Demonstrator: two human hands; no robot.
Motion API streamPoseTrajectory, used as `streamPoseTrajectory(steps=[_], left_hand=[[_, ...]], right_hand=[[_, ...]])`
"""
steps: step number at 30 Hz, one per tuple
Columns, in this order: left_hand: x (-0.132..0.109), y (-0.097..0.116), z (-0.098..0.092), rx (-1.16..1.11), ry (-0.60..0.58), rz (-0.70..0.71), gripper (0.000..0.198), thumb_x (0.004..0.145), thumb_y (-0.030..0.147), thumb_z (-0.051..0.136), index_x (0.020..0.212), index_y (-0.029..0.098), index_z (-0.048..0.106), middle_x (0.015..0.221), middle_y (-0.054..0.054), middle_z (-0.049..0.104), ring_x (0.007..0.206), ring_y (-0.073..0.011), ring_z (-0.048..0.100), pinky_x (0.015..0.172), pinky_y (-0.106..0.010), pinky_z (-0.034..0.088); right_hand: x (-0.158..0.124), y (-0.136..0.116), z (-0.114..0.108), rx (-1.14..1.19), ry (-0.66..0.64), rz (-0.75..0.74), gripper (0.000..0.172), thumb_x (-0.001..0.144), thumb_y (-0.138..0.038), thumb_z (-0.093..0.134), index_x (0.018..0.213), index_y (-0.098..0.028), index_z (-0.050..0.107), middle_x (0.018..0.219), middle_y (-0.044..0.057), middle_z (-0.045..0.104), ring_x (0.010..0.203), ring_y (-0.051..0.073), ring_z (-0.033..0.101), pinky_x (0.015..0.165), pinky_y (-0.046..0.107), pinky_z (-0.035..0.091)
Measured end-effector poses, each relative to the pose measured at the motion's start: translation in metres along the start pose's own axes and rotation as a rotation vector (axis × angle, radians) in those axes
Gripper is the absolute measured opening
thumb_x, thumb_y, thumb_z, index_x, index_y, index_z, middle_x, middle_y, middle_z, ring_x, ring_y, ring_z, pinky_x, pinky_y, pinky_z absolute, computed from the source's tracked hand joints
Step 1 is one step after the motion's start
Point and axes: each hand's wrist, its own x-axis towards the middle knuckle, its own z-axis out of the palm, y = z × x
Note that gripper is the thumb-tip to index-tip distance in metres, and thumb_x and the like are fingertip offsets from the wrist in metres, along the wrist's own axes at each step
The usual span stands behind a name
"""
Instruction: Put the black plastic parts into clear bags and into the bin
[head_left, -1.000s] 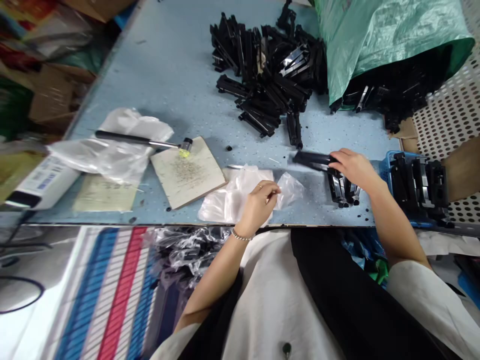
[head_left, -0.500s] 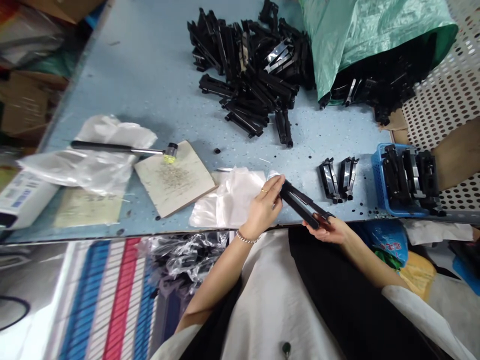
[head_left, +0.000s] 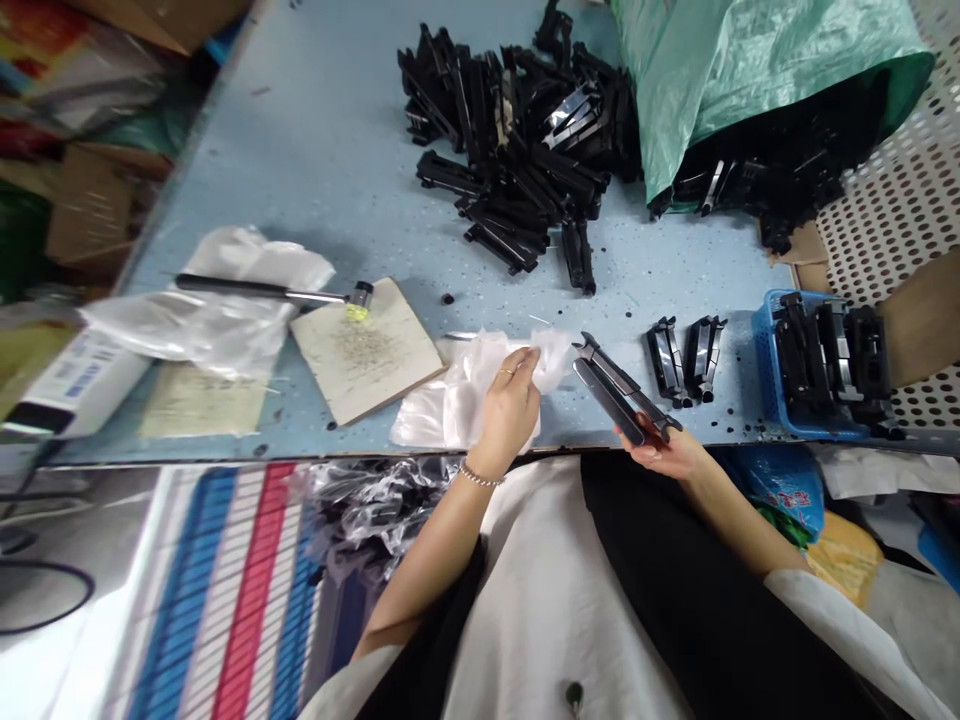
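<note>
My left hand [head_left: 508, 405], with a ring and a beaded bracelet, is over the clear plastic bags [head_left: 457, 400] at the table's front edge. Its fingers are pinched together on a thin plastic bag [head_left: 553, 358], which spreads out to the right of the fingertips. In my right hand [head_left: 660, 452] is a long black plastic part [head_left: 611, 395] with two parallel bars, gripped by its near end and pointing away to the upper left. Two similar black parts [head_left: 684, 360] with shiny faces lie side by side just right of it.
A heap of black parts [head_left: 517, 150] covers the table's back. More spill from a green sack [head_left: 772, 70]; a blue basket [head_left: 766, 365] at right holds several. Left are a hammer [head_left: 232, 287] and a worn square board [head_left: 375, 355]. Wrapped goods [head_left: 375, 505] lie below the table edge.
My left hand has left the tip of the black part and moved left onto the plastic bags. My right hand still holds the part, now apart from the left hand.
</note>
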Motion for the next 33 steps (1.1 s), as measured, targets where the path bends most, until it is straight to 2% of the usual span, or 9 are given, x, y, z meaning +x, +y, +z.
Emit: streamPoseTrajectory(steps=[4, 10, 15, 20, 23, 26, 27, 30, 33], left_hand=[[0.005, -0.001, 0.007, -0.018, 0.015, -0.025, 0.057, 0.091, 0.004, 0.044, 0.146, 0.020, 0.050, 0.149, -0.017, 0.052, 0.138, -0.0274, 0.053, 0.108, -0.044, 0.055], [0.008, 0.021, 0.017, -0.089, 0.017, 0.174, 0.068, 0.090, 0.000, 0.044, 0.155, 0.021, 0.036, 0.155, -0.018, 0.046, 0.144, -0.0287, 0.048, 0.109, -0.043, 0.054], [-0.014, 0.045, 0.021, -0.153, -0.154, 0.450, 0.079, 0.091, -0.001, 0.038, 0.163, 0.024, 0.015, 0.158, -0.016, 0.043, 0.147, -0.0259, 0.045, 0.117, -0.043, 0.049], [-0.017, 0.054, 0.017, -0.241, -0.303, 0.455, 0.081, 0.092, 0.005, 0.049, 0.163, 0.024, 0.015, 0.158, -0.018, 0.041, 0.146, -0.0290, 0.045, 0.115, -0.046, 0.050], [-0.014, 0.057, -0.012, -0.263, -0.319, 0.440, 0.059, 0.095, 0.020, 0.061, 0.151, 0.022, 0.045, 0.137, -0.016, 0.061, 0.129, -0.0277, 0.061, 0.108, -0.045, 0.055], [-0.030, 0.050, -0.077, -0.251, -0.299, 0.233, 0.036, 0.096, 0.030, 0.063, 0.131, 0.024, 0.065, 0.119, -0.010, 0.071, 0.111, -0.0227, 0.070, 0.100, -0.038, 0.058], [-0.041, 0.044, -0.103, -0.228, -0.331, 0.126, 0.035, 0.095, 0.033, 0.064, 0.130, 0.026, 0.066, 0.120, -0.009, 0.072, 0.110, -0.0227, 0.070, 0.099, -0.036, 0.058], [-0.086, 0.011, -0.160, -0.113, -0.593, -0.176, 0.037, 0.089, 0.047, 0.067, 0.123, 0.032, 0.073, 0.121, -0.004, 0.075, 0.111, -0.0269, 0.072, 0.095, -0.034, 0.059], [-0.132, -0.031, -0.156, 0.002, -0.788, -0.513, 0.035, 0.082, 0.053, 0.065, 0.102, 0.028, 0.080, 0.104, -0.004, 0.081, 0.095, -0.0288, 0.076, 0.084, -0.035, 0.061]], right_hand=[[-0.011, 0.002, -0.006, 0.023, -0.132, 0.077, 0.021, 0.083, -0.036, 0.072, 0.088, -0.016, 0.066, 0.082, 0.005, 0.068, 0.045, 0.005, 0.036, 0.035, 0.018, 0.028], [-0.002, 0.012, 0.007, 0.139, -0.264, 0.195, 0.029, 0.090, -0.041, 0.067, 0.096, -0.013, 0.067, 0.068, -0.002, 0.054, 0.046, 0.004, 0.027, 0.034, 0.013, 0.025], [0.023, 0.011, 0.022, -0.063, 0.018, -0.125, 0.031, 0.082, -0.049, 0.071, 0.082, -0.018, 0.064, 0.063, -0.004, 0.050, 0.047, 0.007, 0.031, 0.036, 0.017, 0.028], [0.035, 0.019, 0.044, -0.518, 0.317, -0.463, 0.029, 0.082, -0.047, 0.074, 0.077, -0.019, 0.064, 0.065, -0.002, 0.057, 0.056, 0.012, 0.050, 0.049, 0.024, 0.043], [0.026, 0.018, 0.056, -0.841, 0.176, -0.519, 0.028, 0.092, -0.043, 0.061, 0.101, -0.018, 0.069, 0.080, 0.001, 0.067, 0.066, 0.015, 0.060, 0.061, 0.028, 0.053], [0.014, -0.008, 0.049, -1.149, -0.075, -0.522, 0.033, 0.099, -0.033, 0.052, 0.125, -0.020, 0.065, 0.102, 0.007, 0.073, 0.082, 0.018, 0.069, 0.074, 0.034, 0.059], [0.011, -0.023, 0.041, -1.293, -0.056, -0.584, 0.034, 0.100, -0.027, 0.048, 0.129, -0.021, 0.065, 0.111, 0.009, 0.073, 0.092, 0.021, 0.070, 0.081, 0.037, 0.060], [0.015, -0.076, 0.008, -1.837, 0.306, -0.852, 0.046, 0.095, -0.005, 0.041, 0.130, -0.021, 0.066, 0.138, 0.015, 0.063, 0.130, 0.030, 0.057, 0.103, 0.052, 0.051], [0.030, -0.118, -0.019, -2.264, 0.325, -0.817, 0.047, 0.091, 0.000, 0.045, 0.125, -0.020, 0.070, 0.153, 0.014, 0.052, 0.145, 0.035, 0.042, 0.108, 0.057, 0.044]])
